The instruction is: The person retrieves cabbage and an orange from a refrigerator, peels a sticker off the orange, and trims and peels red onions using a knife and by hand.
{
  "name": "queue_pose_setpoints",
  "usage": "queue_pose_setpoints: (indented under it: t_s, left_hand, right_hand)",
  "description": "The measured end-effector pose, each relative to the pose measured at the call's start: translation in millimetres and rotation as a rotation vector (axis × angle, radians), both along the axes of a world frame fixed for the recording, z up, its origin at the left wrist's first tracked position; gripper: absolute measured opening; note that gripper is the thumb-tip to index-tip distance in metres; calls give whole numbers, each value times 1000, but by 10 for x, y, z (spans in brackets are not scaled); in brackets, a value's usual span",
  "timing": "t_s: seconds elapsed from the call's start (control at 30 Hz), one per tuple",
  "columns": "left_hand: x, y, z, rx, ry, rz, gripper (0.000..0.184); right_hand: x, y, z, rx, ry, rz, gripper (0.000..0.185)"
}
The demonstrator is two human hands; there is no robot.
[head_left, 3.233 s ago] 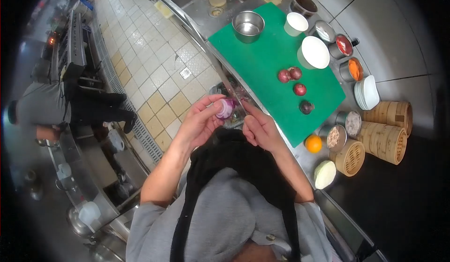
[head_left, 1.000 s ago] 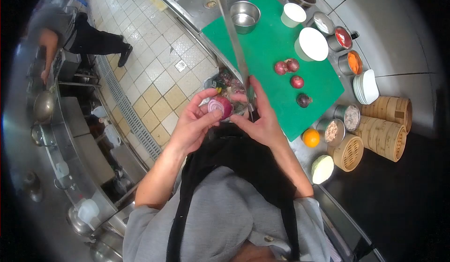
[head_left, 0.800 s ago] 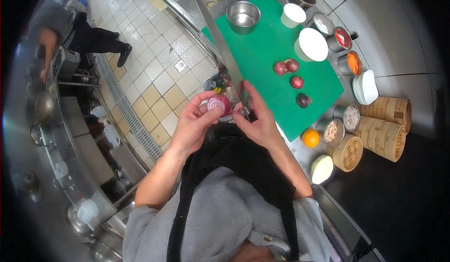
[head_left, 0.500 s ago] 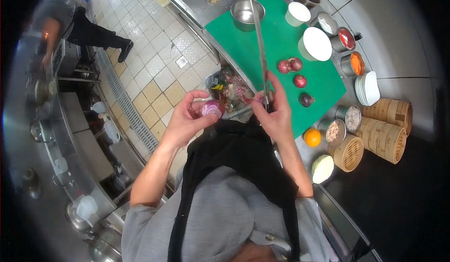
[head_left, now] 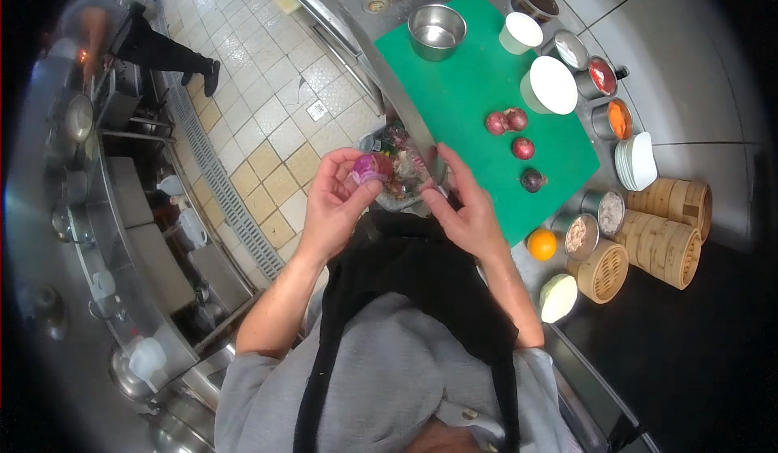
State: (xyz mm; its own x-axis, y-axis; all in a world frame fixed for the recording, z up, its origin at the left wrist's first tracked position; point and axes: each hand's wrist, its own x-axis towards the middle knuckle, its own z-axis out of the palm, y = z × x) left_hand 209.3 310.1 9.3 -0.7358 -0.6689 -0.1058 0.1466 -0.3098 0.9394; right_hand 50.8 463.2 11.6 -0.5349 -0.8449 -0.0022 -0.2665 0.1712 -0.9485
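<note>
A partly peeled red onion (head_left: 373, 169) is held in the fingers of my left hand (head_left: 334, 202), above the near side of a waste bin (head_left: 399, 202). My right hand (head_left: 466, 214) grips a large knife (head_left: 403, 108) near its handle, the blade pointing up and to the left along the counter edge. Peelings and scraps lie in the bin below and between my hands. To the right, several red onions (head_left: 523, 148) sit on the green cutting board (head_left: 478, 72).
A steel bowl (head_left: 437, 32) and white bowls (head_left: 549, 86) stand on the board. Ingredient tins, stacked plates (head_left: 635, 161), bamboo steamers (head_left: 660, 246), an orange (head_left: 541, 244) and a cabbage piece (head_left: 558, 298) line the right. Another person (head_left: 154, 44) stands at the stove, far left.
The knife, steeply upright half a second ago, now leans left, and my right hand has dropped slightly. The onion has turned and risen in my left hand.
</note>
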Motion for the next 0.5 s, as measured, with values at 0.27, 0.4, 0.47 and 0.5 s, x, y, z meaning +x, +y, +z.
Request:
queue_pose_setpoints:
  t_s: [0.27,0.4,0.47,0.5]
  left_hand:
    - [-40,20,181,507,71,-5,37]
    - [-70,38,54,601,195,92,32]
    - [-110,53,116,581,198,111,29]
    - [-123,62,146,560,198,131,26]
  right_hand:
    - [39,-8,111,3,1,46,62]
    - [33,-4,214,66,30,139,63]
    - [27,3,257,69,110,176,64]
    - [32,5,303,113,79,224,66]
